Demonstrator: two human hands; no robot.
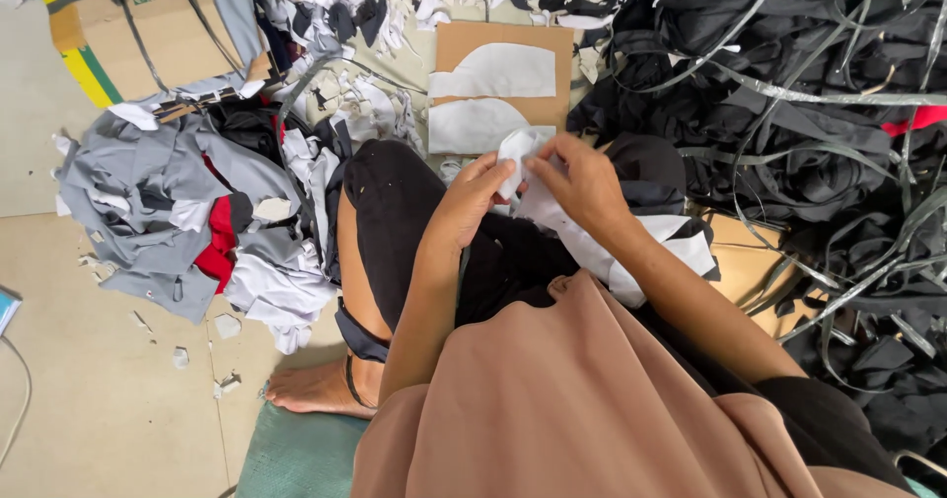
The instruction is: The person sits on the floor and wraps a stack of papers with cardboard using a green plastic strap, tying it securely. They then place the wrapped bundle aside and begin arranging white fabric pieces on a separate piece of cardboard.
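I sit on the floor with one knee raised. My left hand (472,198) and my right hand (580,182) meet over my lap, and both pinch a small white fabric piece (519,151) between their fingertips. More white fabric (631,259) trails from it across my right thigh. Just beyond my hands lies a cardboard sheet (552,46) with two white curved cut pieces (493,72) laid on it.
A heap of grey, white and red fabric scraps (187,212) lies to the left. A large pile of black cloth and grey strips (789,104) fills the right. A strapped cardboard box (138,25) stands at the top left. White and dark scraps (395,5) litter the far side.
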